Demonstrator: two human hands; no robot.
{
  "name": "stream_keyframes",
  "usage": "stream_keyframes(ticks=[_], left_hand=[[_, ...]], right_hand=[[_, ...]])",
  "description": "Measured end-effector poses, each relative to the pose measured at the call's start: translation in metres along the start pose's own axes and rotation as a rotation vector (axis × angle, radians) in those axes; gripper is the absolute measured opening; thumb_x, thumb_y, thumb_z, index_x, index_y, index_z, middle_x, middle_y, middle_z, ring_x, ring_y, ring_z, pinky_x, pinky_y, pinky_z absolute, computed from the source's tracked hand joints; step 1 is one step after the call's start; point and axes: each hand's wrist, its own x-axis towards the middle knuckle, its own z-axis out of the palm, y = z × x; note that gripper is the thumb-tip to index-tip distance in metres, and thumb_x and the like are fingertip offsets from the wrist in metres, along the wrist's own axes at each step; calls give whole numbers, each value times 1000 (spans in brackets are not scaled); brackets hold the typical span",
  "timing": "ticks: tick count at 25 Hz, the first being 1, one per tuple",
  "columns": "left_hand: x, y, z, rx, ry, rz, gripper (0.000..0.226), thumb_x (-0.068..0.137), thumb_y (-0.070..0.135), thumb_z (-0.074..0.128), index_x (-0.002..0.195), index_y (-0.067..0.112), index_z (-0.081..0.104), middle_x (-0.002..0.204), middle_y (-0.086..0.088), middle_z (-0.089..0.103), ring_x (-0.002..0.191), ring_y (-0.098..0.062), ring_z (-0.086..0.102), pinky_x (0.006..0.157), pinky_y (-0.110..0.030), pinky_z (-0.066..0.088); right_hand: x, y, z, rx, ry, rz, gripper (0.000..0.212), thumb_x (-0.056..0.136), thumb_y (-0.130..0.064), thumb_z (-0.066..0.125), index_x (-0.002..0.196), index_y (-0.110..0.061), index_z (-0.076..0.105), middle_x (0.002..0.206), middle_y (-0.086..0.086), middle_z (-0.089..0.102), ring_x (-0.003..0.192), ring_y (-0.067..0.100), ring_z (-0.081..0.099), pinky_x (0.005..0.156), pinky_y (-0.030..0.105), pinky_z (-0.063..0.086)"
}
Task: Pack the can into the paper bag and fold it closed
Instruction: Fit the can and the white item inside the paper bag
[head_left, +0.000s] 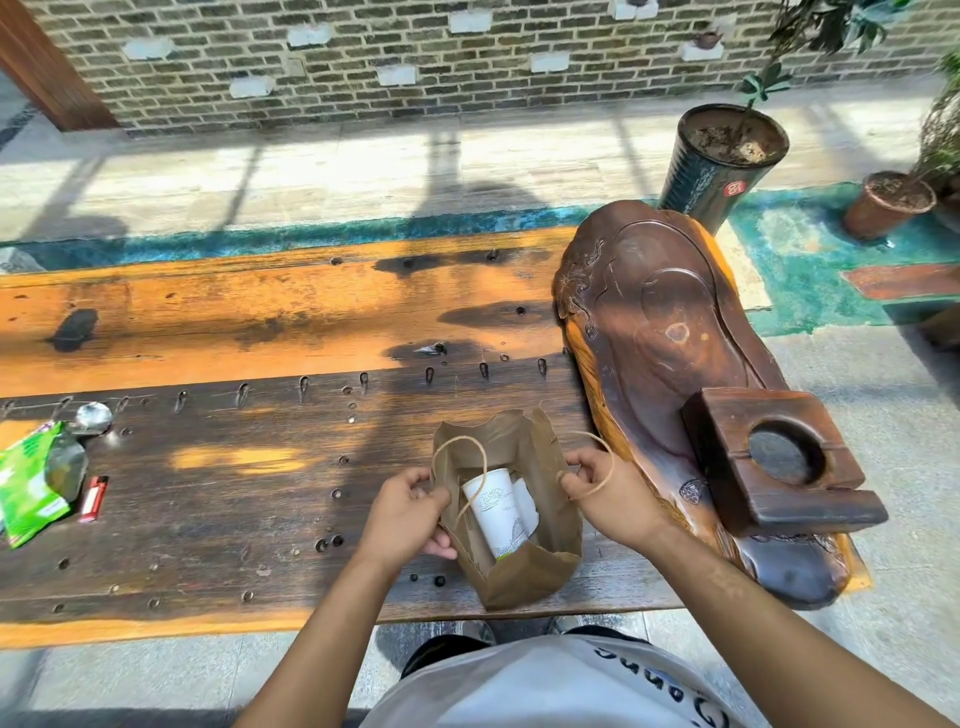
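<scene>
Can (497, 512): white, pale printed pattern, inside the bag (524, 574), leaning with its top toward the far left. A second white item just right of it in the bag; cannot tell what it is.

Bag: brown paper, mouth open and facing up, rim crumpled, not folded. It stands on the near edge of the table (218, 499), right of centre. Two twine handles: one loops over the left rim and hangs across the can, the other arcs at the right rim.

Left hand (408, 512): fingers closed on the left rim of the bag, pinching the paper. Right hand (605, 491): fingers pressed together on the right rim, pinching it with the twine loop beside the knuckles. Both forearms bare.

Surface: long wooden table, dark worn planks near, orange planks far, many small holes and pegs, black stains. Sun patches and shadows fall across it.

Right end of the table: large carved wooden slab (670, 364), touching the bag's right side or just beside it; cannot tell which. A square wooden block (779, 467) with a round hole sits on the slab's near part.

Far left on the table: green packet (31, 480), red lighter (94, 499) just right of it, a round metal piece (93, 417) just beyond.

Room: pale paved floor, teal strip along the table's far side, grey brick wall (415, 62) at the back, two potted plants far right, the dark tall pot (719, 161) nearest the slab.
</scene>
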Motion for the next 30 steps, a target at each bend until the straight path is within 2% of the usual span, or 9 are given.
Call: stream_keyframes(ticks=[3,6,9,11,14,17,23,26,30], left_hand=[[-3,1,6,-97,-23,-20,44,94,6,60,135,8,45,91,-22,58,41,-23,60,49,-44,63],[-6,0,9,-162,-33,-47,43,94,6,61,133,9,43,83,-22,58,42,-24,60,52,-50,63],[-9,-1,12,-209,-56,-63,43,94,6,61,133,4,43,68,-19,57,43,-27,61,57,-57,62],[-13,-1,13,-236,-77,-71,41,94,6,61,131,6,43,63,-16,58,45,-29,63,57,-54,63],[-20,0,19,-252,-102,-77,41,96,6,60,131,7,39,63,-16,57,45,-29,63,52,-47,64],[-24,-1,25,-268,-96,-88,44,96,7,62,133,10,37,67,-16,58,48,-30,65,58,-52,64],[-34,2,33,-303,-186,-94,78,99,6,57,141,55,13,114,-20,74,79,-43,76,74,-56,63],[-33,-4,37,-344,-223,-86,77,99,8,56,149,50,16,119,-18,73,86,-42,76,82,-56,61],[-39,-7,31,-538,-250,-114,46,96,0,47,140,15,44,91,-16,78,78,-35,76,87,-63,57]], right_hand=[[2,8,-1,305,-94,111,9,92,-26,67,100,-24,70,63,-6,60,50,6,52,59,30,42],[1,6,-10,492,-112,180,18,98,-20,59,114,-15,67,74,4,60,58,13,54,54,29,42],[-10,-17,-32,525,319,137,19,97,-9,54,111,-11,67,66,1,59,60,15,52,55,28,41],[-34,-43,-48,439,509,-58,20,94,-3,54,97,-17,68,69,-1,64,63,15,56,59,29,45],[-65,-84,-48,216,265,-359,33,92,9,47,93,-12,73,81,-2,72,72,9,67,68,20,54],[-50,-85,-22,-203,-3,-298,35,93,0,47,114,-14,72,107,-2,74,98,9,68,92,18,49],[-25,-79,11,-50,-210,-170,19,92,-40,61,97,-27,73,74,-22,69,68,-8,62,65,18,46],[-24,-74,24,-26,-248,-147,37,80,-58,65,104,-31,70,96,-19,73,90,-5,66,85,28,54],[-30,-69,33,-182,-371,-105,77,74,-59,67,142,-30,43,136,-8,55,125,5,50,106,26,42]])
